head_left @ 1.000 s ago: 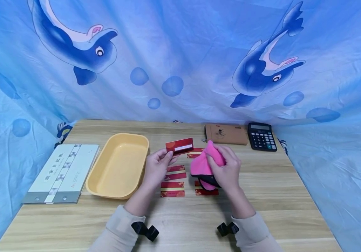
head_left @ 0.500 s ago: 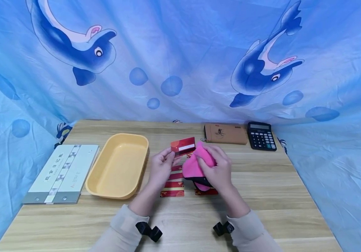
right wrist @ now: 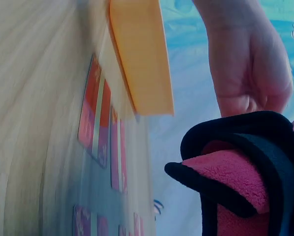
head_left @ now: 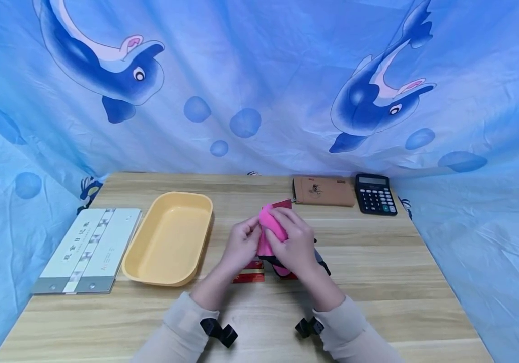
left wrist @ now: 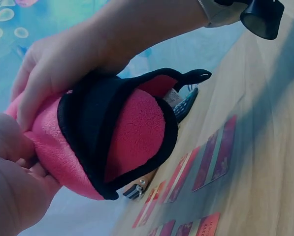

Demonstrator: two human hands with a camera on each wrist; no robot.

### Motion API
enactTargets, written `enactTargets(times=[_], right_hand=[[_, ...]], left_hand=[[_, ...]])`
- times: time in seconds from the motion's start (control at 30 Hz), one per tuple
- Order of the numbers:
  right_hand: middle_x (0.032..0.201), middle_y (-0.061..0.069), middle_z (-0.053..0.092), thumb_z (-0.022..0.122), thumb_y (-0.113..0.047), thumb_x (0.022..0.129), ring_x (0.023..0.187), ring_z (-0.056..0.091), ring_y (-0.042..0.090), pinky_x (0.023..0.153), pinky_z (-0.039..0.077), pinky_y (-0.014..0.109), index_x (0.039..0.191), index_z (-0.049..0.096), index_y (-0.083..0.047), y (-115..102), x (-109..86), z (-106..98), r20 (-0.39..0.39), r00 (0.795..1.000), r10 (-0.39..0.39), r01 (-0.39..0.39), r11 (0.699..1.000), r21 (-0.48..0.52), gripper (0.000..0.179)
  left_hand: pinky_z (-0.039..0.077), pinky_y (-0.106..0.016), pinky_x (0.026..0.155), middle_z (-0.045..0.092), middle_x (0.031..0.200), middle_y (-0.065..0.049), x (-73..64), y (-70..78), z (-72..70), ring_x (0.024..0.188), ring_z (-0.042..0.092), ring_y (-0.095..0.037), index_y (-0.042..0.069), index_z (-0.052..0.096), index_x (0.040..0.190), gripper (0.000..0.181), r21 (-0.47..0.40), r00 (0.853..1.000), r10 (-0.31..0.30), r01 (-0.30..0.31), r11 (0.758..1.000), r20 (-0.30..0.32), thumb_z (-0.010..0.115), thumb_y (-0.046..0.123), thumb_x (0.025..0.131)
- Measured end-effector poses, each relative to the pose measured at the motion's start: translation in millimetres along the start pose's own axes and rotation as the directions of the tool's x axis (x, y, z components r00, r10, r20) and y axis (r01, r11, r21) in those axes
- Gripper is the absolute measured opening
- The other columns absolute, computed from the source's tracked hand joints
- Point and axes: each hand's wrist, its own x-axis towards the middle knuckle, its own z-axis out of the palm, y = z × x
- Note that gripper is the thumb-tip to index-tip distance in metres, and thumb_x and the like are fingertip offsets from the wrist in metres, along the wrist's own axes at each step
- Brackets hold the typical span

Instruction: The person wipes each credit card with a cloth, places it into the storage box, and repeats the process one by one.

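In the head view my left hand (head_left: 240,246) pinches a red card; only the card's far corner (head_left: 283,203) shows beyond the cloth. My right hand (head_left: 295,244) grips a pink fleece cloth (head_left: 266,244) with black edging, bunched against the card. Both hands are together above the middle of the table. Up close in the left wrist view, the black-edged folds of the cloth (left wrist: 137,132) hang between the hands, and the card is hidden. The right wrist view shows the left hand (right wrist: 252,69) just behind the cloth's black trim.
Several red striped cards (head_left: 248,278) lie under the hands. A yellow tray (head_left: 134,267) stands left of them, beside a pale notebook (head_left: 89,247). At the back right are a brown wallet (head_left: 325,191) and a black calculator (head_left: 375,194). A blue curtain (head_left: 286,141) hangs behind the table.
The right hand has brought the pink cloth leftward onto the red card, which is now mostly covered. The left hand has shifted slightly right, and the two hands have come together.
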Motion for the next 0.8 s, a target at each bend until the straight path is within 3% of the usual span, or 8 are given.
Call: enactTargets(times=[0.07, 0.13, 0.3, 0.4, 0.53, 0.67, 0.8], right_hand=[[0.108, 0.016, 0.071, 0.080, -0.008, 0.082, 0.091, 0.072, 0.029, 0.074, 0.064, 0.040, 0.111, 0.075, 0.001, -2, 1.0, 1, 0.012, 0.999, -0.030, 0.030, 0.999, 0.015, 0.031], [0.107, 0.016, 0.071, 0.080, -0.008, 0.082, 0.092, 0.072, 0.029, 0.075, 0.064, 0.040, 0.110, 0.075, 0.001, -1, 1.6, 0, 0.010, 0.999, -0.039, 0.039, 0.999, 0.004, 0.030], [0.106, 0.015, 0.072, 0.082, -0.009, 0.080, 0.089, 0.072, 0.031, 0.071, 0.063, 0.044, 0.112, 0.076, 0.000, 13, 3.1, -5, -0.056, 0.997, 0.053, -0.058, 0.994, -0.089, 0.033], [0.106, 0.014, 0.072, 0.084, -0.010, 0.079, 0.087, 0.072, 0.031, 0.068, 0.062, 0.046, 0.112, 0.077, -0.002, 18, 3.8, -8, -0.088, 0.991, 0.099, -0.110, 0.985, -0.132, 0.035], [0.105, 0.016, 0.073, 0.083, -0.010, 0.080, 0.088, 0.072, 0.032, 0.071, 0.063, 0.045, 0.112, 0.077, -0.001, 10, 4.9, -5, -0.075, 0.996, 0.053, -0.062, 0.990, -0.130, 0.033], [0.106, 0.017, 0.073, 0.080, -0.008, 0.080, 0.093, 0.072, 0.033, 0.076, 0.063, 0.044, 0.110, 0.077, 0.001, -5, 4.3, 2, -0.026, 0.999, -0.042, 0.041, 0.998, -0.048, 0.031], [0.108, 0.016, 0.073, 0.079, -0.008, 0.081, 0.095, 0.072, 0.032, 0.079, 0.063, 0.043, 0.107, 0.077, 0.000, -13, 3.5, 5, 0.002, 0.996, -0.087, 0.087, 0.996, 0.016, 0.028]], left_hand=[[0.060, -0.025, 0.064, 0.071, 0.104, -0.015, 0.5, -0.2, -1.7, 0.074, 0.065, -0.017, 0.004, 0.057, 0.141, 0.039, 0.020, 1.000, 0.000, 0.000, 1.000, 0.006, 0.048, 0.002, 0.104], [0.061, -0.027, 0.066, 0.072, 0.103, -0.015, 0.9, -0.2, -3.9, 0.075, 0.067, -0.018, 0.003, 0.057, 0.141, 0.038, 0.002, 1.000, -0.011, 0.011, 1.000, 0.014, 0.048, 0.003, 0.104], [0.060, -0.037, 0.088, 0.070, 0.117, -0.021, 0.9, 1.3, -10.8, 0.104, 0.071, -0.030, -0.005, 0.059, 0.135, 0.032, -0.022, 1.000, 0.020, -0.020, 1.000, 0.005, 0.050, 0.003, 0.105], [0.056, -0.037, 0.095, 0.070, 0.117, -0.023, 0.7, 2.0, -13.0, 0.110, 0.069, -0.033, -0.008, 0.060, 0.131, 0.030, -0.007, 0.998, 0.054, -0.054, 0.999, -0.015, 0.051, 0.001, 0.104], [0.056, -0.031, 0.095, 0.071, 0.117, -0.022, 2.6, 2.0, -11.3, 0.111, 0.069, -0.028, -0.007, 0.060, 0.132, 0.031, 0.002, 0.997, 0.072, -0.072, 0.997, 0.002, 0.052, 0.001, 0.104], [0.062, -0.026, 0.070, 0.073, 0.101, -0.018, 3.5, 1.0, -8.5, 0.080, 0.071, -0.021, -0.003, 0.062, 0.132, 0.034, -0.005, 0.997, 0.060, -0.060, 0.998, 0.041, 0.047, -0.004, 0.101], [0.054, -0.025, 0.048, 0.069, 0.086, -0.014, 2.6, 1.2, -8.0, 0.058, 0.058, -0.017, -0.002, 0.064, 0.130, 0.042, -0.014, 0.998, 0.057, -0.056, 0.998, 0.042, 0.042, -0.011, 0.095]])
